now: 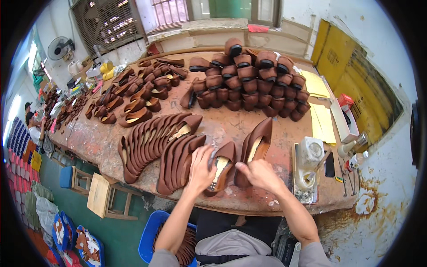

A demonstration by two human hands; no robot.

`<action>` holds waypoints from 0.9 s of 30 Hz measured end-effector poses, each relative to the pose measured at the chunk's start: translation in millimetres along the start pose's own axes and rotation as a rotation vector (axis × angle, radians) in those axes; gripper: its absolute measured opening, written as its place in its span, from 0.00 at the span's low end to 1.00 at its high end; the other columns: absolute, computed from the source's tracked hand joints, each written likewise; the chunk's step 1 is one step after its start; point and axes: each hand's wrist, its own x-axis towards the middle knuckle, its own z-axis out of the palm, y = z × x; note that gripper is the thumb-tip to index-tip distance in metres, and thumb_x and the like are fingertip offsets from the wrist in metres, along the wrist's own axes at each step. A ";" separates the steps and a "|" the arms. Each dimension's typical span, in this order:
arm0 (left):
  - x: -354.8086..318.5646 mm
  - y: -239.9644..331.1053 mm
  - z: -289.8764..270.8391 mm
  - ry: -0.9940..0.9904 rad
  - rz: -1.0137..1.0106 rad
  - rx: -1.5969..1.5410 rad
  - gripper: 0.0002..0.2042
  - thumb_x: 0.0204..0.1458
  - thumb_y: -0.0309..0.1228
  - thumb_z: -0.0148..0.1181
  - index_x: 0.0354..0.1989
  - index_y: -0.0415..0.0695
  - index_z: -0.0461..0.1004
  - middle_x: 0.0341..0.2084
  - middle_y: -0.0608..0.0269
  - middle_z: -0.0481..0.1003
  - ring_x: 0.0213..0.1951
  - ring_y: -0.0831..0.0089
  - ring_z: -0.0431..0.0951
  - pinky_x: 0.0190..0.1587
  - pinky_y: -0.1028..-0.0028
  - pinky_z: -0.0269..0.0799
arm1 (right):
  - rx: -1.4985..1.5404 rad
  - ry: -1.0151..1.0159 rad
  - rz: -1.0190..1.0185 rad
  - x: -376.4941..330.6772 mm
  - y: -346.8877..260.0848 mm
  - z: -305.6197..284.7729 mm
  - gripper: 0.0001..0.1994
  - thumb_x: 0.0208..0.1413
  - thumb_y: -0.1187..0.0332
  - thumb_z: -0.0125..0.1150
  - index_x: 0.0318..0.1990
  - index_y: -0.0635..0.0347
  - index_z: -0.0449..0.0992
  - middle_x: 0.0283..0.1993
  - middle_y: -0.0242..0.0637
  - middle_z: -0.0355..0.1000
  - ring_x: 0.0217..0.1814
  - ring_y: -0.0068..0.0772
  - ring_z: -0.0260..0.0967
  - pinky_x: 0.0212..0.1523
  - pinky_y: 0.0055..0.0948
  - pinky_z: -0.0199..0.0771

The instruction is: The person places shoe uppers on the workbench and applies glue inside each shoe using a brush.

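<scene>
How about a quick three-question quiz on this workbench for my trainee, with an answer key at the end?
1. Which hand is at the rightmost brown shoe in the row nearest the person?
2. True or false: the yellow sheets lie to the left of the big shoe stack.
3. What colour is the bin of brown pieces below the near edge of the table?
a) red
b) blue
c) yellow

Key:
1. The right hand.
2. False; the yellow sheets lie to the right of the shoe stack.
3. b
</scene>
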 end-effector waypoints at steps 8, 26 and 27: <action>46.3 -46.9 68.0 -0.464 0.165 0.308 0.24 0.53 0.23 0.62 0.59 0.52 0.86 0.65 0.51 0.79 0.51 0.48 0.88 0.54 0.57 0.86 | 0.314 0.523 0.113 -52.8 70.8 -17.8 0.19 0.72 0.52 0.63 0.45 0.62 0.86 0.33 0.60 0.81 0.40 0.65 0.83 0.41 0.53 0.81; -47.7 115.8 12.0 -0.670 0.247 0.199 0.35 0.53 0.54 0.76 0.65 0.45 0.77 0.53 0.55 0.75 0.58 0.51 0.74 0.60 0.54 0.74 | 0.370 0.645 0.270 -187.9 221.8 -136.8 0.13 0.64 0.75 0.68 0.55 0.65 0.82 0.34 0.27 0.75 0.38 0.18 0.73 0.37 0.22 0.74; -59.4 96.3 25.5 -0.645 0.309 0.236 0.35 0.54 0.52 0.75 0.67 0.46 0.76 0.52 0.57 0.75 0.59 0.52 0.74 0.59 0.55 0.74 | 0.373 0.634 0.264 -184.6 215.5 -139.7 0.13 0.64 0.75 0.68 0.55 0.65 0.82 0.34 0.27 0.75 0.38 0.18 0.73 0.37 0.22 0.74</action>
